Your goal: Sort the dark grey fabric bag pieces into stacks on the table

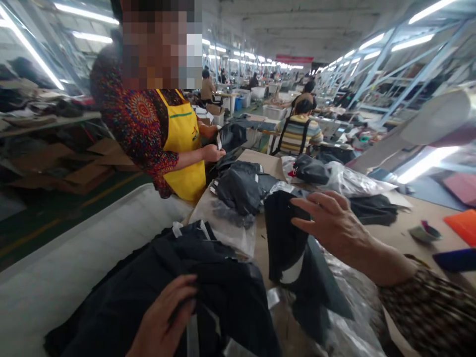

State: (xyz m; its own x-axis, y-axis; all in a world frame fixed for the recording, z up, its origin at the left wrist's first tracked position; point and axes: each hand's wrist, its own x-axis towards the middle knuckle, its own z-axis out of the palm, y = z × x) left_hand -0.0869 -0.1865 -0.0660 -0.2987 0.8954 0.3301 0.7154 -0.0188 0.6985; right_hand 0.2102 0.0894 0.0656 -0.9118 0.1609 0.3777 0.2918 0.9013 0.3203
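Observation:
A dark cloth piece (284, 233) with a pale patch on its lower part hangs from my right hand (334, 228), which is closed on its upper edge. Below it, more dark fabric spreads over clear plastic. Low in the view, my left hand (167, 317) is over a heap of dark garments (167, 263) with white tags. Motion smears its fingers, and I cannot tell whether it grips the cloth. Further back on the table, another bundle of dark garments (241, 186) lies on a clear plastic bag (238, 233).
A person in a yellow apron (184, 148) stands across to the left, handling dark cloth. A white bin (92, 233) borders my left side. On the right of the table (416, 208) lie a small bowl (426, 233), an orange item (461, 227) and bagged garments (312, 168).

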